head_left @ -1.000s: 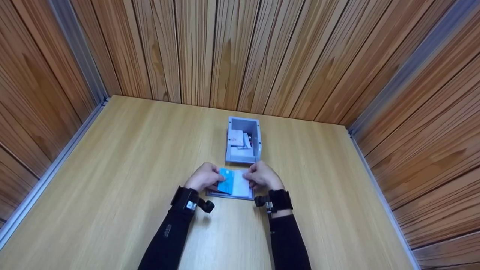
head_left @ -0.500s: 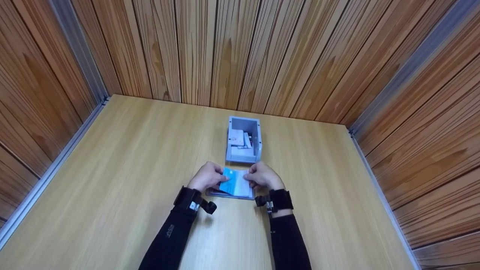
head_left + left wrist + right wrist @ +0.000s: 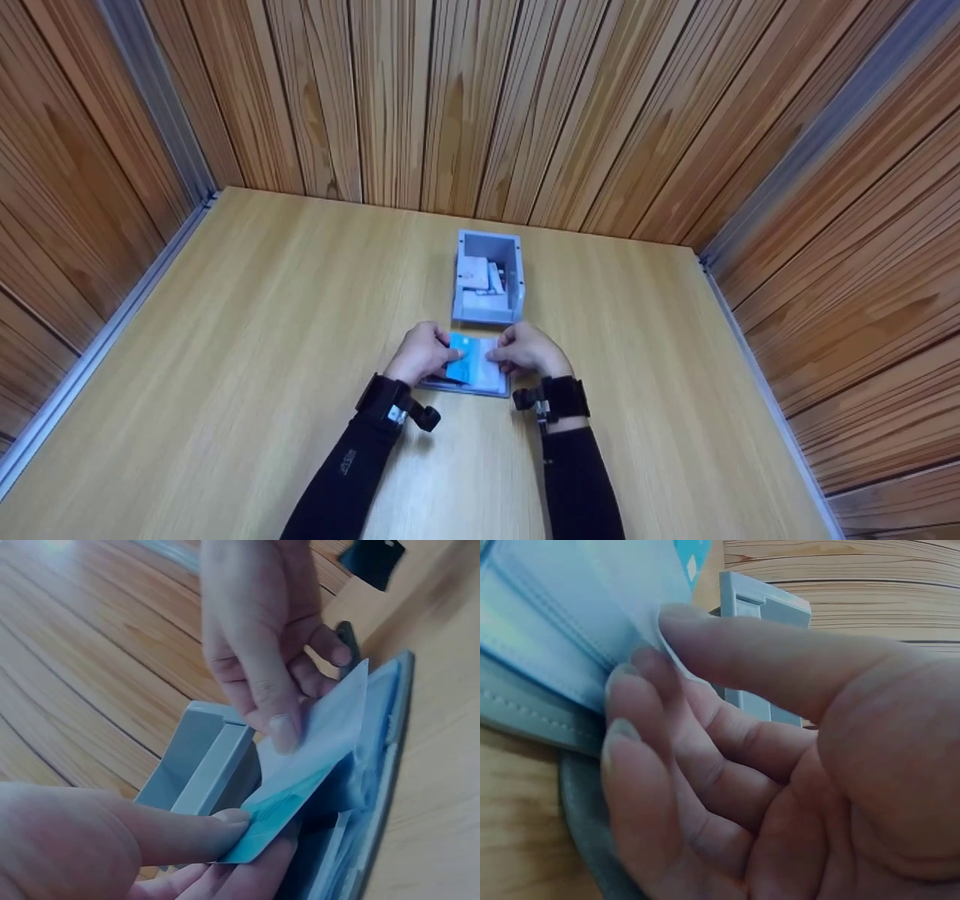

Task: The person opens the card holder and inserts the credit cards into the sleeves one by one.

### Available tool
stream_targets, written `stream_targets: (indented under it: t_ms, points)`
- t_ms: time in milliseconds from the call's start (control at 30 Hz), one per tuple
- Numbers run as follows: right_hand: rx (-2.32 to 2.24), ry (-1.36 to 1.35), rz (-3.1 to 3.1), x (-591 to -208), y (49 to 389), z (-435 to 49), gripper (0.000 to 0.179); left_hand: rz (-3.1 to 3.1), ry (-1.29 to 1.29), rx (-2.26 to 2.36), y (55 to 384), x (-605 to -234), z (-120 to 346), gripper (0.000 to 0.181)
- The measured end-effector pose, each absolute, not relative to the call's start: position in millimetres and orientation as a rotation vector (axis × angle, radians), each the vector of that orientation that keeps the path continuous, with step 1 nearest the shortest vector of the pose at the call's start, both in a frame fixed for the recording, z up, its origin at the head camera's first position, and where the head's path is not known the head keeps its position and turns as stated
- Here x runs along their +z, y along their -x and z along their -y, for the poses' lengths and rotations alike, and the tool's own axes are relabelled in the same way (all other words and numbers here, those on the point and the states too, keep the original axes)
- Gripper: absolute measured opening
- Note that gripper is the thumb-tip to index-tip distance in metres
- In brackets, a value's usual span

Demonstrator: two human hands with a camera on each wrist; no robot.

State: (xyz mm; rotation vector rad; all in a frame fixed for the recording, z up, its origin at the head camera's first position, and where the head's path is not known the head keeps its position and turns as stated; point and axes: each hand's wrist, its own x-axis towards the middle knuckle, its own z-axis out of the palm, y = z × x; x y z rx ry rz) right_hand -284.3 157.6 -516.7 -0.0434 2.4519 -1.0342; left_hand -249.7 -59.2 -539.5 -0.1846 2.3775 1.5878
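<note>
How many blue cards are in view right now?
1: the blue card, pinched by the left hand, at the pale sleeve that the right hand pinches. More may be hidden in the open holder or the grey box.

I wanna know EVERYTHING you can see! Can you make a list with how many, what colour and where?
Blue card: one, bright blue, pinched in the left hand
Pale sheets: count unclear, whitish, inside the wallet-like holder; the right hand pinches one
Wallet-like holder: one, greyish, open on the table
Box: one, grey, just beyond the hands
Flat piece: one, white, inside the box
Other small items: count unclear, mostly whitish, inside the box
Table: one, light wood
Walls: three, brown planks, back and sides
Hands: two, bare, over the holder
Sleeves: two, black, on the arms
Wristbands: two, black, one per wrist
</note>
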Motion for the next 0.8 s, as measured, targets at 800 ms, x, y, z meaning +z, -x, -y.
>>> stream_targets:
  t_ms: [800]
  points:
    - [-1.076, 0.048, -2.429, -514.6, 283.4, -161.8, 0.015, -2.354, -0.008, 1.593, 242.2, -534.0, 52.8, 0.008]
